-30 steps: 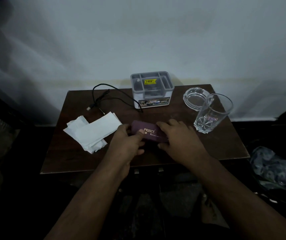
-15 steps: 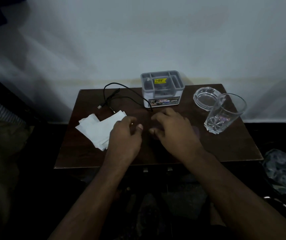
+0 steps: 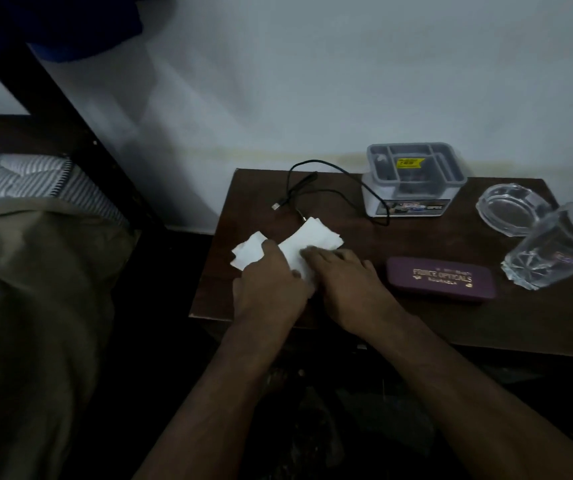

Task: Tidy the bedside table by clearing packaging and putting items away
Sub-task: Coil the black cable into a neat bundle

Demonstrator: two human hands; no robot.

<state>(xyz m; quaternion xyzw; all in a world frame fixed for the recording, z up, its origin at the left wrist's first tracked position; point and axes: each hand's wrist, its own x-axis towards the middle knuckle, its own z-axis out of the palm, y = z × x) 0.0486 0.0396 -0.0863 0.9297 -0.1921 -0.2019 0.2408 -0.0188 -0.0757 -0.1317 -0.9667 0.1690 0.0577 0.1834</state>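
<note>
Fingers (image 3: 267,245) of both the left hand (image 3: 271,282) and right hand (image 3: 343,282) rest flat, ungripping, on the white folded paper sheets (image 3: 312,240), whose long axis runs near-left to far-right.

Dim, bluish picture; the wall (image 3: 347,81) at top is brightest, the bottom sinks into shadow, with wide-angle bending at the edges.

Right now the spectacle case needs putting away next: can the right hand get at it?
Probably yes. The right hand rests on the white papers, and the purple spectacle case lies just beside it on bare tabletop, nothing between them.
</note>
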